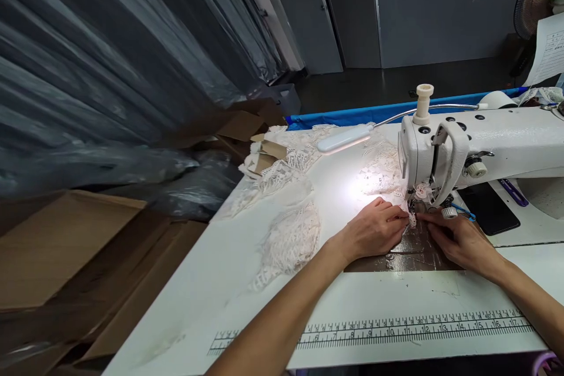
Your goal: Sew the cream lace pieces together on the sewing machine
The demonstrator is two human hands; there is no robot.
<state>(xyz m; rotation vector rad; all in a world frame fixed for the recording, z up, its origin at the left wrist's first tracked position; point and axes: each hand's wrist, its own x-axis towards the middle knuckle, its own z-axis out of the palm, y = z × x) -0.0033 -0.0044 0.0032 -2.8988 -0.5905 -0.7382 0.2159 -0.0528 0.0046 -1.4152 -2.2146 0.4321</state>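
Note:
A white sewing machine [484, 141] stands at the right of a white table [211, 282]. My left hand [374, 228] and my right hand [460, 241] meet at its needle, both pinching a small piece of white lace [412, 218] that lies on the shiny plate [409, 252] below the presser foot. The fingertips of the two hands almost touch. More white lace pieces [291, 235] lie on the table to the left of my left hand.
A gooseneck lamp [343, 138] lights the table. A printed ruler [414, 329] runs along the front edge. Lace piles and small card pieces [268, 158] sit at the back left. Cardboard boxes [61, 247] and plastic sheeting are left of the table. A fan [535, 0] stands far right.

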